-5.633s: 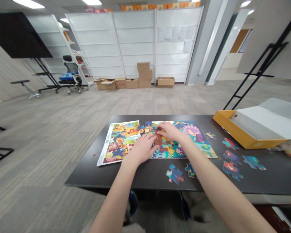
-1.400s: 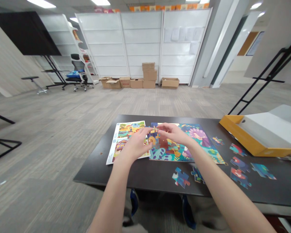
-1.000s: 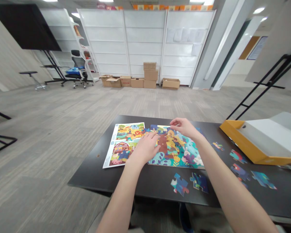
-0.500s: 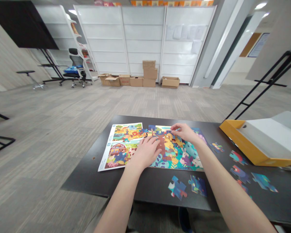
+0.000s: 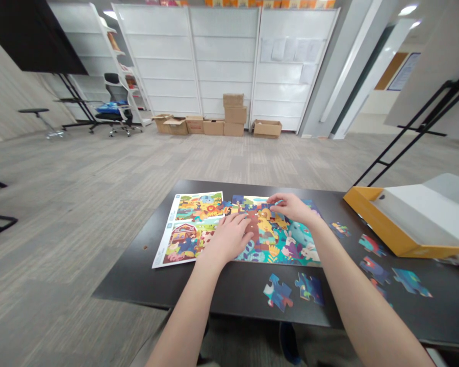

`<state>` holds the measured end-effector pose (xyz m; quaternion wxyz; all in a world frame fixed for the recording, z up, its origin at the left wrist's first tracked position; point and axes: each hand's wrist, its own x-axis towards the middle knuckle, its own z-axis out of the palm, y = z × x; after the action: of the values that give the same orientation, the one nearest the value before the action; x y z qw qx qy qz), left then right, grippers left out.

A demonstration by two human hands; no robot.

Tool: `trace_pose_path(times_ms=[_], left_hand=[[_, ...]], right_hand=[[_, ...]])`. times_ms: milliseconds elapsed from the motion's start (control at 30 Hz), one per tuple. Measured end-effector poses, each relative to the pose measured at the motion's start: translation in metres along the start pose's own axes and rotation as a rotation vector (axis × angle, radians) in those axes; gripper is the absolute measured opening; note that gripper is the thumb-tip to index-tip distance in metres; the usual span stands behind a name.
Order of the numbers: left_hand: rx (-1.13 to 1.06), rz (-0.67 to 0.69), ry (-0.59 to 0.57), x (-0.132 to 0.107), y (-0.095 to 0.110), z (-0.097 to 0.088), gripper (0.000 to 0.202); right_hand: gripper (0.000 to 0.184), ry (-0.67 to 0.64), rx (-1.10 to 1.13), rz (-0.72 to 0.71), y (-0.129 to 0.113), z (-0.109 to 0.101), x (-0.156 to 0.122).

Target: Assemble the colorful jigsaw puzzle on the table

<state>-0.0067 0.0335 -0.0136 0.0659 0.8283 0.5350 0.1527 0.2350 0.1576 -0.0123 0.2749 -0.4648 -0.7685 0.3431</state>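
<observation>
A colourful animal jigsaw puzzle [image 5: 270, 252], largely joined together, lies on the black table. My left hand [image 5: 233, 234] rests flat with fingers spread over the puzzle's left part and the edge of a printed picture sheet [image 5: 183, 244]. At the puzzle's far edge, my right hand [image 5: 288, 208] has its thumb and fingers pinched on a puzzle piece, mostly covered by the fingertips. Two loose blue pieces, a left one [image 5: 278, 292] and a right one [image 5: 309, 288], lie between my forearms. Some of the puzzle is hidden under both hands.
More loose pieces [image 5: 411, 281] are scattered on the table [image 5: 137, 275] right of my right forearm. An open yellow and white box [image 5: 390, 229] sits at the right. Cardboard boxes [image 5: 235, 114] stand along white shelving [image 5: 225, 56] beyond the carpeted floor.
The whole view has shifted slightly. Both hands keep nearly the same places on the puzzle, and the loose pieces lie as before.
</observation>
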Motion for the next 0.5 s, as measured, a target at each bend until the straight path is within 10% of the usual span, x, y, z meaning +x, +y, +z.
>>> trace_pose_path(times_ms=[500], left_hand=[[-0.041,-0.004,0.011,0.0004,-0.0021,0.0026,0.037]], right_hand=[[0.022,0.003,0.007,-0.031,-0.0029,0.0007,-0.0006]])
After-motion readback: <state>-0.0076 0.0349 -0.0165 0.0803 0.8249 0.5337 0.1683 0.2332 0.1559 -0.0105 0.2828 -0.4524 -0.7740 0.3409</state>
